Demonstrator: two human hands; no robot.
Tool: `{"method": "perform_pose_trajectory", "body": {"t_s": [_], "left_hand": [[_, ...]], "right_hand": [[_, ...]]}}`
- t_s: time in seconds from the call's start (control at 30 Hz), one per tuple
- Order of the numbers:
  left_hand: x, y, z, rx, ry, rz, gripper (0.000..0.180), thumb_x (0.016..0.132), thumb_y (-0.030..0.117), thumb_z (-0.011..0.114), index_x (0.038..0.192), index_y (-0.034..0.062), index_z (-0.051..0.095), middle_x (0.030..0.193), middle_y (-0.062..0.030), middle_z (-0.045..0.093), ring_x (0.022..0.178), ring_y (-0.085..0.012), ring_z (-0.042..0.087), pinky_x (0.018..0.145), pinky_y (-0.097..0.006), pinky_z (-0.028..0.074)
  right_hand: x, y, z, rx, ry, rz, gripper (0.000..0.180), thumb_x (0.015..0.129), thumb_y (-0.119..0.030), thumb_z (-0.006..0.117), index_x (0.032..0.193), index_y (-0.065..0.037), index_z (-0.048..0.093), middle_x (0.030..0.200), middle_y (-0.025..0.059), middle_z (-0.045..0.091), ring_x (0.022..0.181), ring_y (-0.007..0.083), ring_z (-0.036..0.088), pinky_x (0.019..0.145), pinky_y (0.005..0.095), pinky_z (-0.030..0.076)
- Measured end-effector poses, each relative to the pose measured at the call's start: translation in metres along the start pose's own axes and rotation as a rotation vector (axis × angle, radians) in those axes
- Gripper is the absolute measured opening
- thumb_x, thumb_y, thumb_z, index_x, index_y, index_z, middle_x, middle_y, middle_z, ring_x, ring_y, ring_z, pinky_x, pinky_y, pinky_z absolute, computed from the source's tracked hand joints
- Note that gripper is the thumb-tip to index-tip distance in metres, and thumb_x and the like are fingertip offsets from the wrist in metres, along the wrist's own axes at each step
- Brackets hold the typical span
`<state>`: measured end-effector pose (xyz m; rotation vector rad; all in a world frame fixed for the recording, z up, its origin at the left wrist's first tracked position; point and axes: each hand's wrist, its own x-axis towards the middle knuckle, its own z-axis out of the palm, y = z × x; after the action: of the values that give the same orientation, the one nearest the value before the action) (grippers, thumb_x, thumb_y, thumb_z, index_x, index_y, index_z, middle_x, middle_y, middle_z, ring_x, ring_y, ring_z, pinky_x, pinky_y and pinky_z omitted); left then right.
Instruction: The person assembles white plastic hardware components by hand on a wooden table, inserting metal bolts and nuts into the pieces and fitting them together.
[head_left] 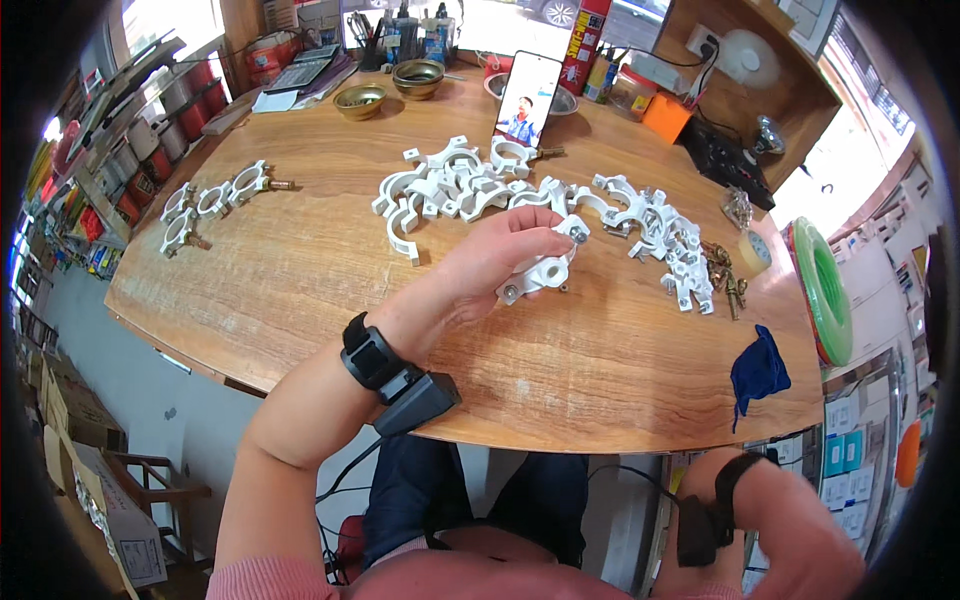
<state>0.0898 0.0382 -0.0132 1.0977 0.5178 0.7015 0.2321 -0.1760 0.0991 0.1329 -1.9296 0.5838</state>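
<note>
My left hand [500, 252] is closed around a white pipe clamp [553, 271], held above the middle of the table; a metal nut shows on it, and my fingers cover part of it. My right hand [805, 545] is at the lower right, below the table edge; it is blurred, and its fingers cannot be made out. Beyond my left hand lies a heap of white clamp halves [465, 183]. More clamp pieces with metal fittings [655, 228] are to its right, beside loose brassy bolts [733, 285]. Several assembled clamps [213, 201] with bolts lie at the left.
A phone [527, 100] leans upright behind the heap. Metal bowls [360, 101] and a spray can [585, 45] stand at the back. A blue cloth pouch [760, 372] lies near the right front edge, with clear tape [755, 252] and green hose coils [822, 290] farther along.
</note>
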Motion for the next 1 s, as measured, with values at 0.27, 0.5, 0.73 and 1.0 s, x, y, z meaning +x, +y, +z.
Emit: {"method": "perform_pose_trajectory", "body": {"t_s": [0.27, 0.5, 0.73, 1.0], "left_hand": [[0.006, -0.007, 0.003, -0.003, 0.078, 0.014, 0.017, 0.083, 0.017, 0.052, 0.096, 0.0064, 0.051, 0.081, 0.0008, 0.055, 0.066, -0.0044, 0.051, 0.051, -0.019, 0.043], [0.007, -0.011, 0.000, 0.064, 0.081, 0.019, 0.018, 0.086, 0.021, 0.048, 0.097, 0.0068, 0.052, 0.074, 0.0032, 0.053, 0.058, -0.0041, 0.050, 0.044, -0.020, 0.043], [0.003, -0.010, 0.005, 0.112, 0.136, -0.051, 0.020, 0.087, 0.024, 0.048, 0.095, 0.0068, 0.052, 0.072, 0.0030, 0.053, 0.058, -0.0039, 0.050, 0.044, -0.019, 0.043], [0.007, -0.019, -0.001, 0.100, 0.113, -0.053, 0.021, 0.089, 0.026, 0.045, 0.096, 0.0072, 0.052, 0.072, 0.0032, 0.053, 0.057, -0.0037, 0.051, 0.044, -0.019, 0.043]], "right_hand": [[-0.035, 0.137, -0.056, -0.998, -0.055, 0.470, 0.016, 0.065, -0.003, 0.064, 0.081, -0.008, 0.062, 0.065, 0.0063, 0.051, 0.057, 0.0229, 0.053, 0.049, 0.0301, 0.042], [-0.060, 0.157, -0.059, -1.011, 0.031, 0.537, 0.019, 0.068, -0.002, 0.062, 0.085, -0.010, 0.062, 0.074, 0.0043, 0.055, 0.059, 0.0189, 0.055, 0.050, 0.0271, 0.043], [-0.072, 0.164, -0.064, -1.118, 0.022, 0.459, 0.015, 0.068, -0.004, 0.063, 0.082, -0.009, 0.061, 0.072, 0.0031, 0.054, 0.061, 0.0189, 0.055, 0.049, 0.0279, 0.044], [-0.072, 0.161, -0.061, -1.163, -0.012, 0.580, 0.008, 0.070, -0.009, 0.061, 0.078, -0.010, 0.060, 0.069, 0.0034, 0.053, 0.061, 0.0203, 0.056, 0.049, 0.0292, 0.044]]}}
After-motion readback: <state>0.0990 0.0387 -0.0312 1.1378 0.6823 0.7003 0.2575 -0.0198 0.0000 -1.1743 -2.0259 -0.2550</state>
